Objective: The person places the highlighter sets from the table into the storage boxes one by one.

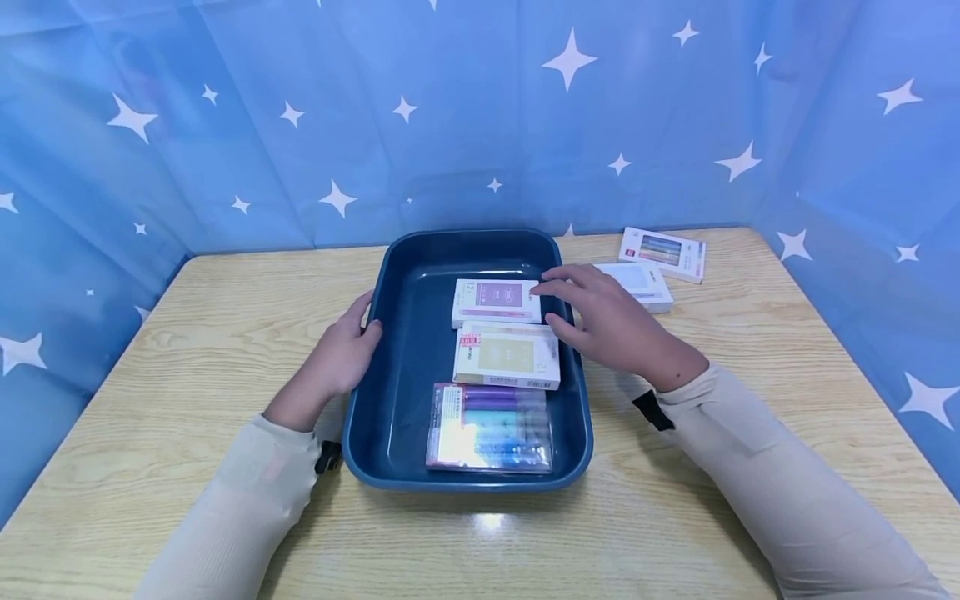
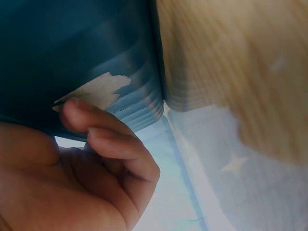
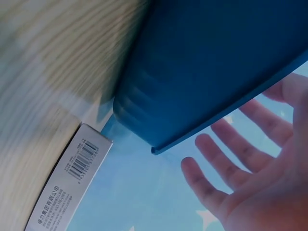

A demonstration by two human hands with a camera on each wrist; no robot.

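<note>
A dark blue plastic bin (image 1: 465, 485) stands mid-table. My left hand (image 1: 343, 350) grips its left rim, thumb over the edge and fingers curled against the outer wall, beside a torn paper label (image 2: 98, 91). Over the right rim, my right hand (image 1: 600, 321) hovers with fingers spread. Its fingertips are right at the end of a white box with a purple panel (image 1: 497, 302) inside the bin. Below that box lie a white box with a yellow panel (image 1: 506, 356) and a clear pack of purple, teal and blue pens (image 1: 489, 429).
Right of the bin, a white box (image 1: 643, 285) lies on the wooden table (image 1: 225, 333), partly behind my right hand; its barcoded end (image 3: 72, 178) shows in the right wrist view. Behind it lies a windowed box of coloured pens (image 1: 663, 253). A blue star-printed curtain (image 1: 465, 100) surrounds the back and sides.
</note>
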